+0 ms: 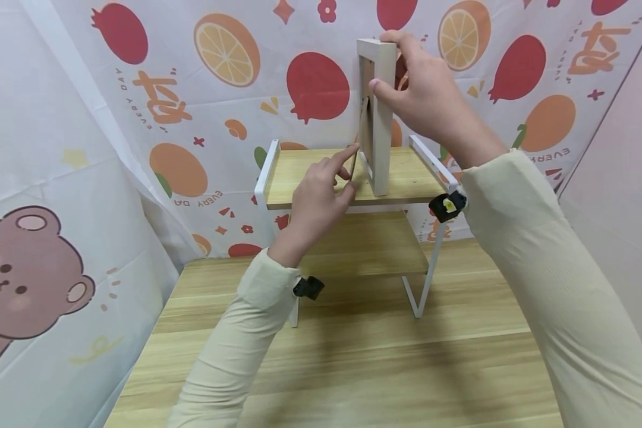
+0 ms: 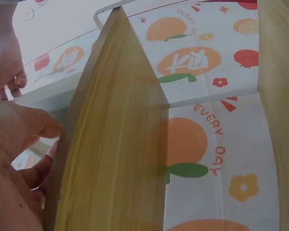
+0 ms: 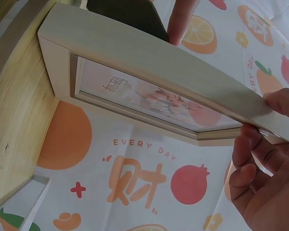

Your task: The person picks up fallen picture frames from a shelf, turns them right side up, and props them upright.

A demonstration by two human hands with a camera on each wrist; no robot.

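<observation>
Bright fruit cloth [image 1: 267, 137] hangs at the back. From far off, I see the right hand [image 1: 425, 89] in the upper right of the head view, gripping a cream picture frame [image 1: 383, 119] near its top. The left hand [image 1: 321, 193], near the middle, pinches the dark back stand [image 3: 130, 14] between finger and thumb. Just right of the middle, the picture frame stands upright, touching the top board of a two-level wooden shelf [image 1: 310, 172]. I see pink flowers [image 3: 159, 101] in it. White legs [image 1: 434, 261] hold the shelf up on a wooden table [image 1: 406, 380] at the bottom.
</observation>
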